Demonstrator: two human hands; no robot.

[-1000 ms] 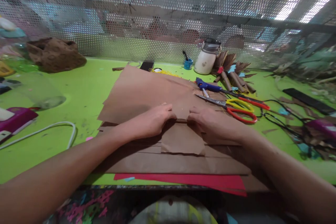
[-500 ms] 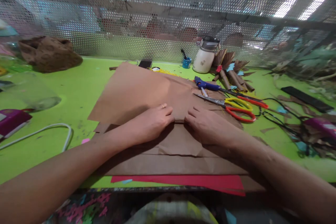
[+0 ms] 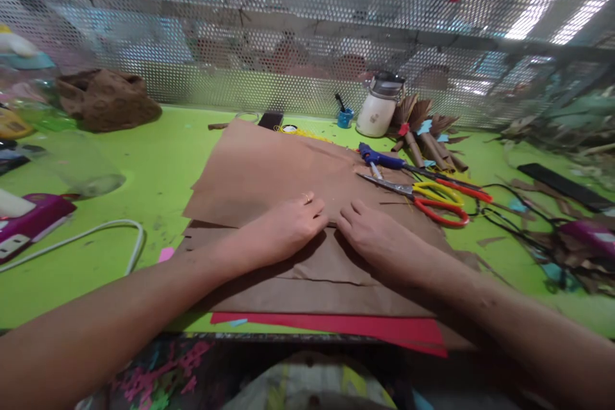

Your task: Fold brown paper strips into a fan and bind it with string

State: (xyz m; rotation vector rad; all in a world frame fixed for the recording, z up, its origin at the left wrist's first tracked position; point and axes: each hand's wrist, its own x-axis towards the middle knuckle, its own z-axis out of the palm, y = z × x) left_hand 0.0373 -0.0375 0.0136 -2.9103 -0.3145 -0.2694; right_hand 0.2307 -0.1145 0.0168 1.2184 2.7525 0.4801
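A large sheet of brown paper (image 3: 269,166) lies over more brown paper on the green table. My left hand (image 3: 293,224), a ring on one finger, pinches the near edge of that sheet, which looks folded or rolled into a narrow strip. Close beside it, my right hand (image 3: 372,230) grips the same edge with curled fingers. Only a short stretch of the edge shows between the two hands; the fingertips are partly hidden. Scissors (image 3: 413,191) with yellow and red handles and a blue glue gun (image 3: 382,157) rest on the paper beyond my right hand.
Red paper (image 3: 336,325) sticks out at the table's front edge. Behind stand a white jar (image 3: 377,106), a small blue pot (image 3: 344,116) and several rolled brown paper pieces (image 3: 432,141). A white cable (image 3: 108,224) and purple power strip (image 3: 36,221) lie left; black cords (image 3: 519,230) lie right.
The raised left part of the brown sheet has sunk lower and flatter. Both hands stay at the edge, a little closer together. The whole view has shifted slightly.
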